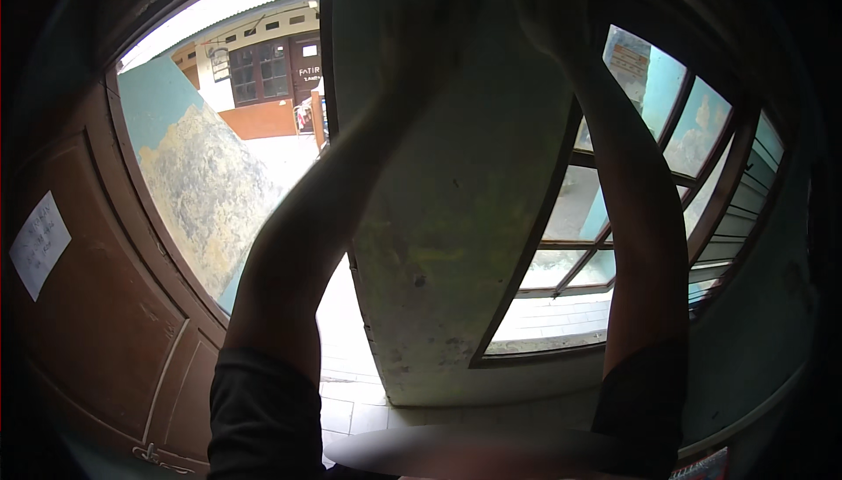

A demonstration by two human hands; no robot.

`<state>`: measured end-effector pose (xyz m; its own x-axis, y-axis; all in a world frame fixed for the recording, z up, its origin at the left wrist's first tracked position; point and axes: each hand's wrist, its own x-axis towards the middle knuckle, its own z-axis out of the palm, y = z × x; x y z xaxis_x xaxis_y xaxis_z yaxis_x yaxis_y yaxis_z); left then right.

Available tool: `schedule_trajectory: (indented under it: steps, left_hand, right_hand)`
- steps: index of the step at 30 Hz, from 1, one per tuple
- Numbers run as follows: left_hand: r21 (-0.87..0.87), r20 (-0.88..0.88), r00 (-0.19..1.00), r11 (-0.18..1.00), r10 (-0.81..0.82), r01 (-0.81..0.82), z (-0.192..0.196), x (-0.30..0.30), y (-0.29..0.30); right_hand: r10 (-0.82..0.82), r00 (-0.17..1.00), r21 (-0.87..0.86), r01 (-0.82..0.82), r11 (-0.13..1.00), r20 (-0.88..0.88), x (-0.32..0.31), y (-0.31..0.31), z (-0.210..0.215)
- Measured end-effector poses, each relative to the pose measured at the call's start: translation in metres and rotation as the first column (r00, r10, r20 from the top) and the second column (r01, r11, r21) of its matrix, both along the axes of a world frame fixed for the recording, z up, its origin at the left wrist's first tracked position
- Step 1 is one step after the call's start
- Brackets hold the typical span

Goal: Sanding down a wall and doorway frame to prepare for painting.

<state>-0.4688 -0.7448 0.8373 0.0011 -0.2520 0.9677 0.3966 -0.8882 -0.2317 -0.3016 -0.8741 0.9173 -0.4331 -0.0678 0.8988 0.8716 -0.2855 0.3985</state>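
Note:
Both my arms reach up in front of a narrow, stained wall section [438, 243] between a doorway and a window. My left hand [425, 41] is high on this wall, deep in shadow. A dark patch shows at its fingers, and I cannot make out whether it is a held thing. To its right, my right hand [542, 10] is raised near the wall's upper right edge. Its fingers look stretched upward, partly lost in the dark at the top of the view. I see nothing held in it.
At left stands a brown wooden door [105, 304] with a white paper sheet [39, 245] on it. Beyond the doorway are a peeling blue wall [206, 190] and a building [263, 72]. A multi-pane window [583, 256] with dark frames is at right, beside a slatted panel [741, 204].

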Motion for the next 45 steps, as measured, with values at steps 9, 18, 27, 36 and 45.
schedule_trajectory:
  steps: [9, 18, 27, 36, 45]
  left_hand:
    - [0.014, 0.372, 0.916, 0.985, 0.152, -0.17, 0.066, -0.046, 0.022]
    - [0.059, 0.047, 0.994, 0.993, 0.097, -0.1, 0.034, -0.067, 0.035]
    - [0.063, 0.24, 0.967, 0.992, 0.092, -0.11, -0.073, -0.045, 0.021]
    - [-0.082, 0.396, 0.88, 0.965, 0.262, -0.25, 0.004, -0.047, 0.038]
    - [-0.2, 0.3, 0.941, 0.975, 0.154, -0.096, 0.044, -0.077, 0.02]
  right_hand:
    - [0.037, 0.997, 0.018, -0.036, 0.999, -0.068, -0.002, 0.021, -0.011]
    - [0.032, 0.998, 0.12, -0.038, 0.992, 0.053, 0.008, 0.022, 0.0]
    - [0.013, 0.999, 0.133, -0.02, 0.991, 0.053, 0.012, 0.008, -0.014]
    - [0.078, 0.994, 0.115, -0.086, 0.99, 0.074, 0.01, 0.021, -0.019]
    - [-0.017, 0.994, 0.175, -0.001, 0.985, 0.104, 0.012, 0.02, -0.019]
